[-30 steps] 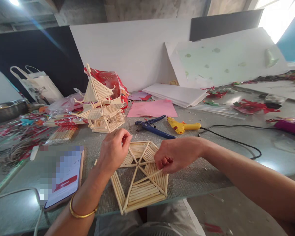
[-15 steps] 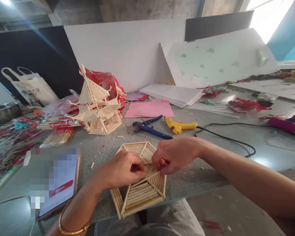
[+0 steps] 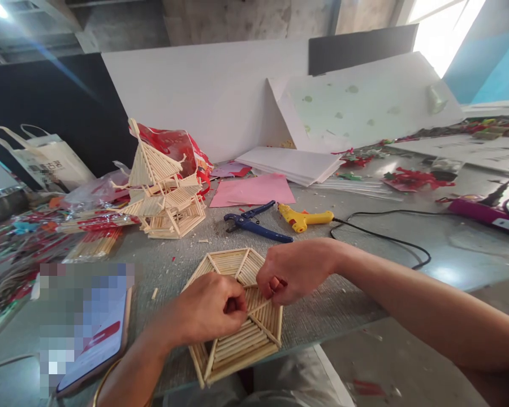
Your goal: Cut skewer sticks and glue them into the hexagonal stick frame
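An octagonal panel of thin wooden sticks [image 3: 237, 341] lies at the table's near edge, with ribs that split it into wedges packed with shorter sticks. Over its middle, a wooden stick [image 3: 259, 307] runs between my two hands. My left hand [image 3: 216, 305] pinches its left end, fingers curled and partly hidden. At the other end, the fingertips of my right hand [image 3: 292, 272] close on the stick. Both hands hover just above or rest on the panel; I cannot tell which. An open-looking gap shows at the panel's left side beneath my left wrist.
Behind the panel lie a blue cutter [image 3: 258, 222] and a yellow glue gun [image 3: 304, 217] with a black cord. A stick-built pagoda model [image 3: 165, 192] stands back left. A phone [image 3: 97, 339] rests at the left. Pink paper [image 3: 252, 191] and white boards [image 3: 290, 163] lie farther back.
The camera view has shifted slightly. My left hand has come a little closer to my right along the stick, covering more of it. My right hand keeps its pinch.
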`<state>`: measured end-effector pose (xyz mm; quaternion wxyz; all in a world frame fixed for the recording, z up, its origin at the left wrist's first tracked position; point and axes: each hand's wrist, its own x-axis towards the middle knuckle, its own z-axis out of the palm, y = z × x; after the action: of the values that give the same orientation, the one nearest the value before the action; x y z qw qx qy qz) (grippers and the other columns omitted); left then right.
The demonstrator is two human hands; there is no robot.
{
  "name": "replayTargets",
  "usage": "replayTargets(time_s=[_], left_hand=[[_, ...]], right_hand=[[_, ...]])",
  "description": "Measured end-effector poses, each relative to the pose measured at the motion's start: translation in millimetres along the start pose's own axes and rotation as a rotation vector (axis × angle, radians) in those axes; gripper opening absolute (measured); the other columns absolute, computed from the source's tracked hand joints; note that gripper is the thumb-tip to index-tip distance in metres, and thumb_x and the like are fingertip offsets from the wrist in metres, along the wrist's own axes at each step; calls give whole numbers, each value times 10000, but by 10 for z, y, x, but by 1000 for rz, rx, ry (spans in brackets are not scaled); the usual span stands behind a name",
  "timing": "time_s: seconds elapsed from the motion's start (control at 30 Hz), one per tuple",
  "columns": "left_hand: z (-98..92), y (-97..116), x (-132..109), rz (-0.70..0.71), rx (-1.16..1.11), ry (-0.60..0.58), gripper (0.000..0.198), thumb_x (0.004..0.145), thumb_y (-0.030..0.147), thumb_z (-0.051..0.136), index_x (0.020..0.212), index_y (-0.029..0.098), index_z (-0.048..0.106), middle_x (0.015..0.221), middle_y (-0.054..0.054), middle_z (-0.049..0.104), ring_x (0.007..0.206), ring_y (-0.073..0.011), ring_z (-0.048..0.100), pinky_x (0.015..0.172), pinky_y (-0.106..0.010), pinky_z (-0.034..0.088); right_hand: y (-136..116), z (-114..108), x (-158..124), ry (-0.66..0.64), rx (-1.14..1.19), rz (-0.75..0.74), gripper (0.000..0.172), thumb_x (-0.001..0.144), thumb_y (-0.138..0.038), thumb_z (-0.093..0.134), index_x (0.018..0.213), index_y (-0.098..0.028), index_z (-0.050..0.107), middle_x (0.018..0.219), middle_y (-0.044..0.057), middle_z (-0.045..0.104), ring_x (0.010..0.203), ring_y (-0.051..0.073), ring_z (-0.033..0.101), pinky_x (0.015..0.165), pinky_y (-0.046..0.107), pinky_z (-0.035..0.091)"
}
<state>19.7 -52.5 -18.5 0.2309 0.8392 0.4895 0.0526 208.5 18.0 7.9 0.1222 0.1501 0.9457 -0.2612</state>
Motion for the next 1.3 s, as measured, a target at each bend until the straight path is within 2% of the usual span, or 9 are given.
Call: replayTargets(time_s=[0.3,0.67,0.87,1.07,1.1,1.17,1.23,1.3], left_hand=[[31,16,-5,-8,5,41,154,686,179,476,659,199,627,607,20,611,536,-103,517,493,-216,326],[41,-14,-4,16,-68,77,133,709,173,481,680,201,608,666,34,607,607,-95,527,560,-213,364],[16,-19,-8,-12,-174,75,172,719,180,486,758,200,653,661,30,627,590,-92,524,552,-207,375],[4,-52,1,-1,-206,106,169,713,178,499,759,196,661,666,30,623,591,-87,514,551,-200,369],[3,-66,3,3,-204,112,163,713,179,499,752,194,657,660,31,618,586,-86,509,546,-201,364],[-12,-103,7,8,-199,133,144,714,182,502,724,188,645,641,34,604,574,-85,495,539,-203,352],[-50,-146,7,-3,-209,185,129,723,197,506,697,183,631,616,35,586,567,-87,479,540,-209,346],[-107,-198,2,-30,-265,282,121,735,230,520,697,181,624,615,31,579,580,-93,477,556,-216,353]], right_hand=[[16,7,-24,38,17,-10,136,695,-158,555,790,-151,653,691,-20,592,603,73,496,565,183,352],[5,-16,-88,149,24,-85,117,702,-122,548,762,-133,647,640,-31,556,574,53,475,573,167,353],[56,-5,-98,212,-22,-136,123,706,-112,535,767,-139,639,641,-35,553,563,46,467,547,156,346],[55,2,-97,236,-44,-150,102,731,-136,550,789,-150,633,656,-33,567,574,51,484,556,164,359],[48,-21,-120,269,-43,-155,91,746,-170,565,807,-151,630,677,-24,579,594,59,497,570,171,370],[43,-102,-205,460,-68,-164,147,772,-266,590,859,-152,621,757,7,607,668,83,525,627,198,395],[70,-224,-328,792,-143,-121,216,794,-343,576,889,-152,611,829,38,617,737,108,533,684,231,403],[151,-358,-440,1112,-227,37,232,831,-364,522,858,-150,610,806,45,616,724,116,523,682,248,394]])
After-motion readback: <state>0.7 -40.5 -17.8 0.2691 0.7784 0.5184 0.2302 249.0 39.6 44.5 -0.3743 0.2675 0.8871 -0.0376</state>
